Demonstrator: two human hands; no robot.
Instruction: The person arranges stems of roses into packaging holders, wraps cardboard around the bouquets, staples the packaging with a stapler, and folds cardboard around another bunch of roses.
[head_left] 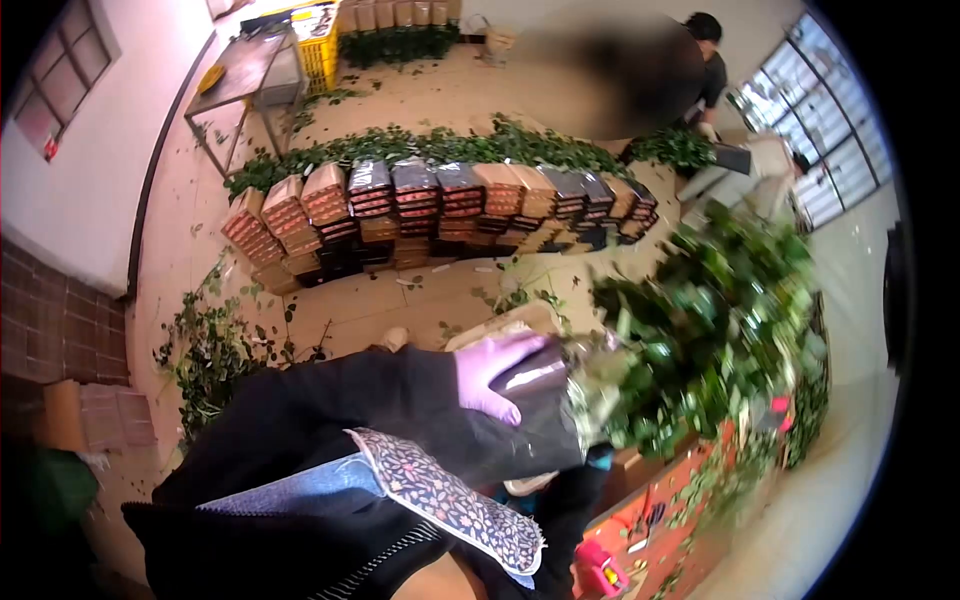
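Observation:
A purple glove covers my left hand [497, 378], which lies over a dark wrapped bundle [530, 425] with its thumb and fingers spread around the wrapping. Thick green leaves and stems [710, 330] stick out of the bundle's right end, partly blurred. My right hand is hidden under the bundle; only a bit of blue shows near its lower right edge. The bundle lies across my front, above a floral cloth [450, 495] and my black sleeve. Behind it the rim of a pale container [510, 322] shows.
Stacked wrapped bundles [415, 195] form a long row on the floor. An orange-red table [650, 520] with leaves, scissors and a pink object [600, 570] stands at lower right. A metal table [245, 70] and yellow crate [318, 50] are upper left. Co-workers [710, 70] are upper right.

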